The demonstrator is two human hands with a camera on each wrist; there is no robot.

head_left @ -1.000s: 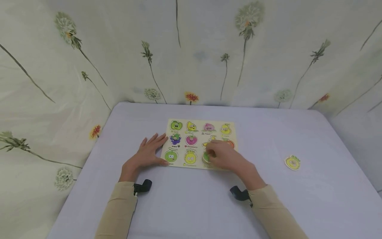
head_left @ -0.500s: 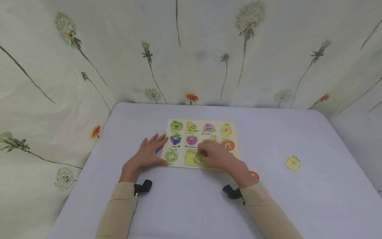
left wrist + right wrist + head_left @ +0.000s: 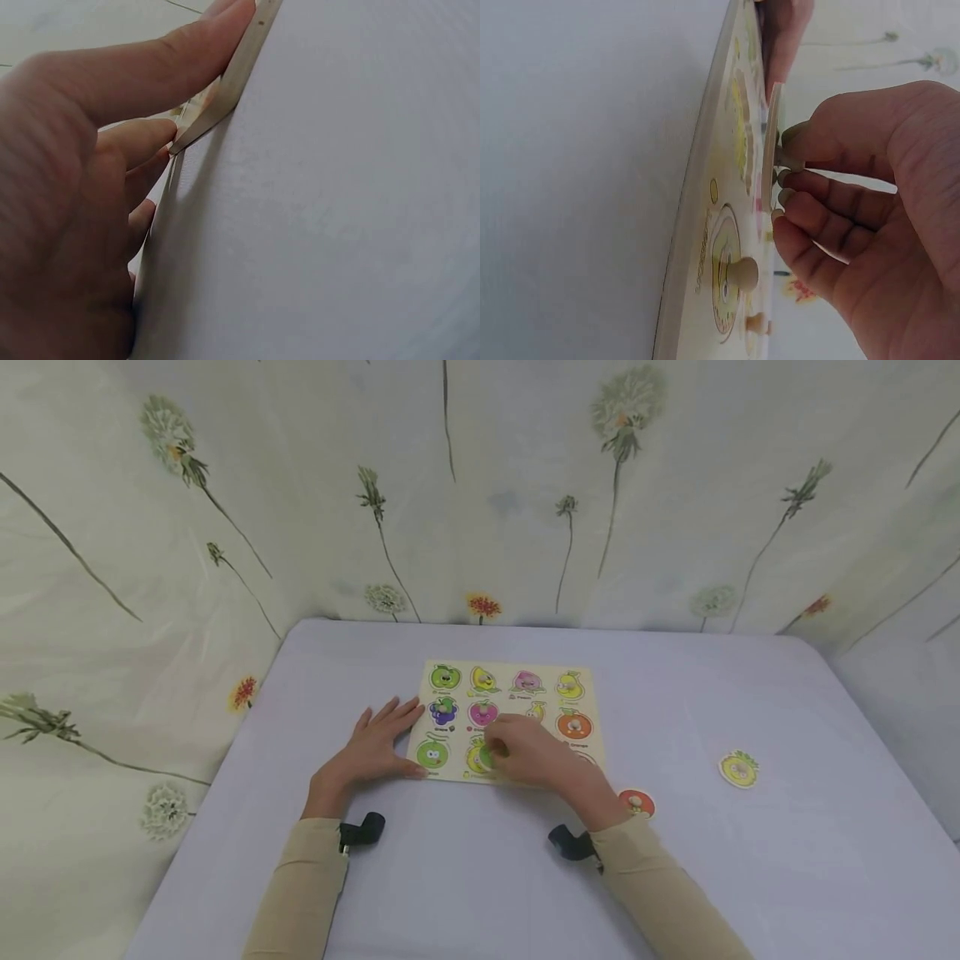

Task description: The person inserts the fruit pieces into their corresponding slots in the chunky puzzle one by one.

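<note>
A pale wooden fruit puzzle board lies on the table, several knobbed pieces set in it. My left hand rests at its left edge, fingers spread and thumb on the near left corner. The left wrist view shows the thumb lying over the board's edge. My right hand pinches a green puzzle piece over the pineapple picture in the near row. In the right wrist view, fingertips hold that thin piece by its knob, raised off the board and on edge to the camera.
A red puzzle piece lies on the table beside the right wrist, partly covered. Farther right is a loose yellow pineapple piece. A flower-printed cloth hangs behind the table's far edge.
My right hand has moved left along the near row with the green puzzle piece. The orange piece in the board and the red piece on the table have come into view. My left hand stays put.
</note>
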